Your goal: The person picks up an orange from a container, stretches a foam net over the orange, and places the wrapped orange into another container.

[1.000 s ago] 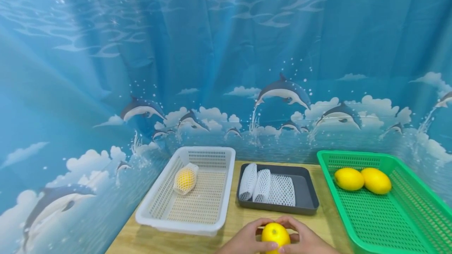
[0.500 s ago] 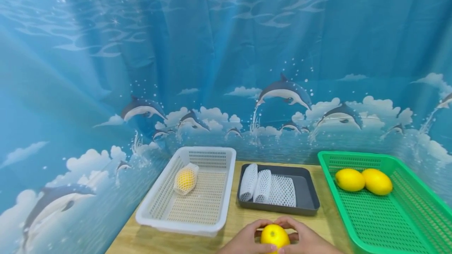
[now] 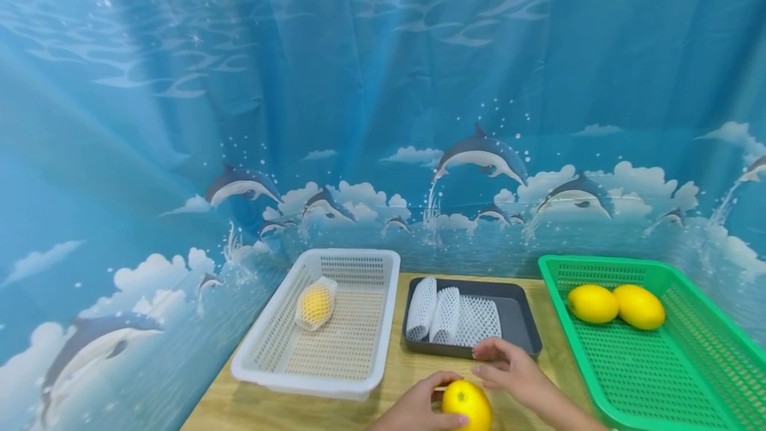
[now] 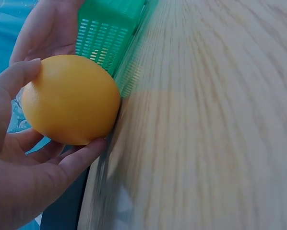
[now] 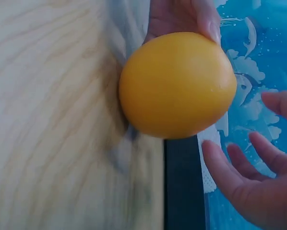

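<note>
I note one netted lemon (image 3: 314, 304) in the white basket (image 3: 383, 314), my left hand (image 3: 415, 411) fingers gripping a bare lemon (image 3: 467, 404) over the surface (image 3: 413, 378), right hand (image 3: 514, 374) fingers relaxed, empty, near the tray (image 3: 520, 331) of nets (image 3: 455, 316); two lemons (image 3: 616, 304) left unwrapped.

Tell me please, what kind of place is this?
Probably a staged tabletop workstation for wrapping fruit, not a real kitchen: a dolphin-print curtain as backdrop, a wooden table with sorting baskets, and a dark tray of foam net sleeves.
</note>
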The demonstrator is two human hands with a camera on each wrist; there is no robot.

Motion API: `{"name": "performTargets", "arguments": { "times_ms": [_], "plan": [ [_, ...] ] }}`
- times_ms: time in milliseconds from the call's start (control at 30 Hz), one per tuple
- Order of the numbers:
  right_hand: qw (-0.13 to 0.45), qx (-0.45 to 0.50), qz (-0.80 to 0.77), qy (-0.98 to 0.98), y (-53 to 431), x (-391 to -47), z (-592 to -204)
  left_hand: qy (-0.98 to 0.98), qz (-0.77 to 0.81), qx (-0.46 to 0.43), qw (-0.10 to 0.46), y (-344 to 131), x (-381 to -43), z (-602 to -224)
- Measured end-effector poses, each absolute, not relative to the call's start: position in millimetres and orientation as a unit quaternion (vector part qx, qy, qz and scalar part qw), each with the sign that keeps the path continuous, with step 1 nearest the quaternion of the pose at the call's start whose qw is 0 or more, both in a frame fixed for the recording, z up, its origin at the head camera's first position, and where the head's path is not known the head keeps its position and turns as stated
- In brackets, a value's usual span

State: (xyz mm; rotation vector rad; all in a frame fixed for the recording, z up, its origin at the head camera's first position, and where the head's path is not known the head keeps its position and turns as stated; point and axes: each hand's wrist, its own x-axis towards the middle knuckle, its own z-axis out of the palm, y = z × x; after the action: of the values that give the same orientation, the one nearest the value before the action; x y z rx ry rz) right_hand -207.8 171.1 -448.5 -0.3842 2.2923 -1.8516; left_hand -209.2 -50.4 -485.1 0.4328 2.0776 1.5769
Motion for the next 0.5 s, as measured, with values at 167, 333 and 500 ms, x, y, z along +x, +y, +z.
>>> {"name": "performTargets", "arguments": {
  "times_ms": [167, 333, 500],
  "plan": [
    [0.016, -0.089, -0.580, 0.809, 160, -216, -444, 0.756, 0.581, 0.184, 0.237, -51, -207, -486],
    [-0.061, -0.047, -0.525, 0.848, 150, -228, -433, 0.755, 0.584, 0.194, 0.226, -52, -206, -489],
    [-0.085, -0.035, -0.493, 0.865, 147, -239, -421, 0.757, 0.584, 0.193, 0.220, -53, -207, -489]
  ]
}}
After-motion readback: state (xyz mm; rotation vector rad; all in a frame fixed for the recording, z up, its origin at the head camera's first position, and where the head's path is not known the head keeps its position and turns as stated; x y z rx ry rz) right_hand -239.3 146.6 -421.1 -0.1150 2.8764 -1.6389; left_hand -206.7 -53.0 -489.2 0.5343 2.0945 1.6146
